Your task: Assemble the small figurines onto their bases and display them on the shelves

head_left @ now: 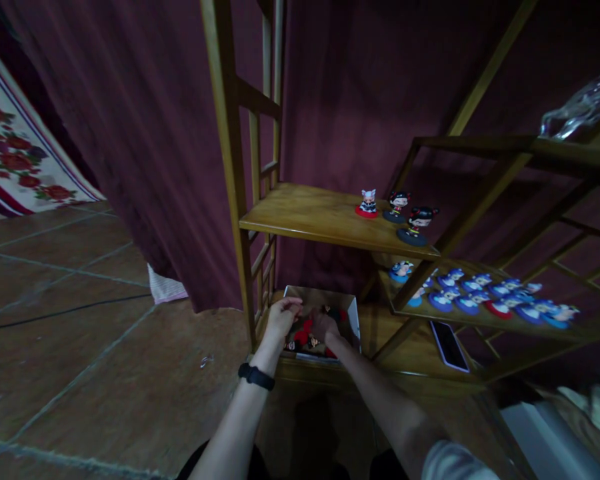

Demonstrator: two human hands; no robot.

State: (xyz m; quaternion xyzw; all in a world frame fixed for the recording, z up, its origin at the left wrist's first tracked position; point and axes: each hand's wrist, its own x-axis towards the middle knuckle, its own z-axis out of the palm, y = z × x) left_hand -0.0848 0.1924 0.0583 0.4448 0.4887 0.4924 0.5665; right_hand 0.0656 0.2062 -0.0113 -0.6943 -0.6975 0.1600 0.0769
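Note:
A shallow cardboard box (355,317) sits on the bottom shelf with several red-and-black figurines (303,333) lying in it. Over its left side is my left hand (283,317), its fingers bent and apart, with nothing visible between them. My right hand (324,327) reaches down inside the box, right beside the red figurines. Its fingers are in shadow and partly hidden, so any hold is unclear. On the shelf above stand a white-haired figurine on a red base (367,203) and two black-haired figurines (419,225) on dark bases.
The wooden shelf unit (300,210) has a post left of my hands. Several blue-and-white figurines (473,300) crowd a shelf at right, above a phone (449,345). A clear plastic item (580,107) lies on the upper right shelf. A dark red curtain (180,167) hangs at left.

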